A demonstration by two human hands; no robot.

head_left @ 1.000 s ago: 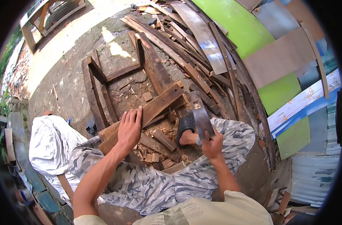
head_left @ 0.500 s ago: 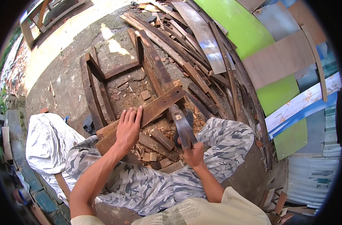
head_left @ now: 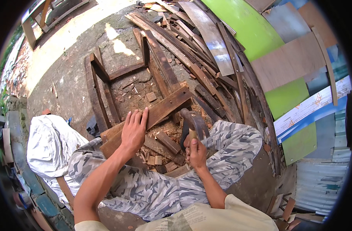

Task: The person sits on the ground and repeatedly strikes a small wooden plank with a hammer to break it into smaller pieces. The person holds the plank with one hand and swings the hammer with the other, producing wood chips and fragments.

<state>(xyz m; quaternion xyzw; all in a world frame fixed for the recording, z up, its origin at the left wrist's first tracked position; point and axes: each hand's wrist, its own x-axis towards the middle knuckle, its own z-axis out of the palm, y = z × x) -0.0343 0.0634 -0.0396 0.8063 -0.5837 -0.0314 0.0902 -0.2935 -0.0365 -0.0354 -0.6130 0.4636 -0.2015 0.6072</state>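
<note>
My left hand lies on a dark brown wooden board, fingers stretched out toward its far edge; its thumb is hidden. The board slants across a wooden frame with several legs and crosspieces, like a stool or small table on its side. In my right hand is a claw hammer, its fingers wrapped round the pale handle. The dark hammer head hangs just below the board's right end, apart from it. A small dark mark like a nail or hole shows near that end.
Wood offcuts and chips lie between my camouflage-clad legs. A long pile of timber strips runs along the right, beside leaning green and brown sheets. White cloth lies at my left. Corrugated metal stands at the lower right.
The hammer has come back toward me and turned, so its head shows more clearly. My right hand has shifted slightly. The left hand keeps its place on the board.
</note>
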